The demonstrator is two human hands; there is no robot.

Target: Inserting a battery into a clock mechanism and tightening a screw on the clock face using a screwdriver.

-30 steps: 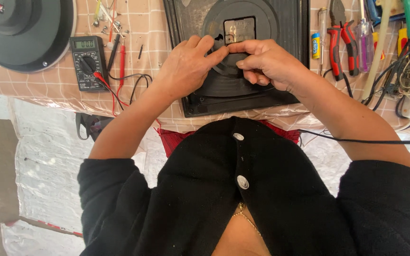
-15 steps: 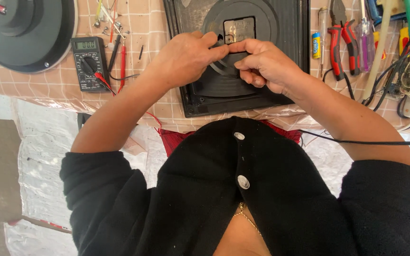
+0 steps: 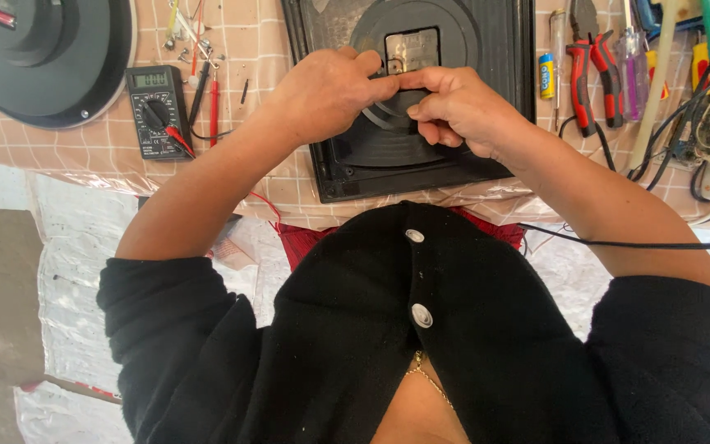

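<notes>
Both hands have slid up a little since before, and now their fingertips meet by the square plate (image 3: 412,51) in the middle of the black tray (image 3: 421,168). Left hand (image 3: 326,89) is curled, pinching something too small to see. Right hand (image 3: 452,107) is curled too. Pliers (image 3: 589,74) and the meter (image 3: 156,111) have stayed put.

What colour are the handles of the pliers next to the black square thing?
The pliers have red handles with black trim, seen in the head view, right of the black square panel.
</notes>
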